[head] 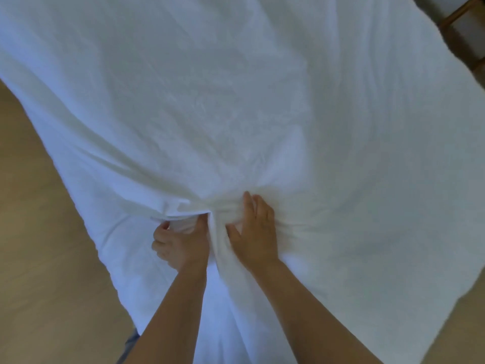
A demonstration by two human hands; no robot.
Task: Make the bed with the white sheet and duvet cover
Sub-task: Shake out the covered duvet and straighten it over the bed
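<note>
No text, label, brand or number can be read anywhere.

White cloth sheet [236,101] matt, creased; floor [39,232] smooth, possibly wood.

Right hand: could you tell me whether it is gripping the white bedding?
No, the right hand presses flat on the white bedding with straight fingers.

A bedroom: a bed covered in white bedding [236,101] fills most of the frame. A pale wood-look floor [39,232] lies at lower left, and dark wooden furniture [462,27] shows at upper right.
</note>
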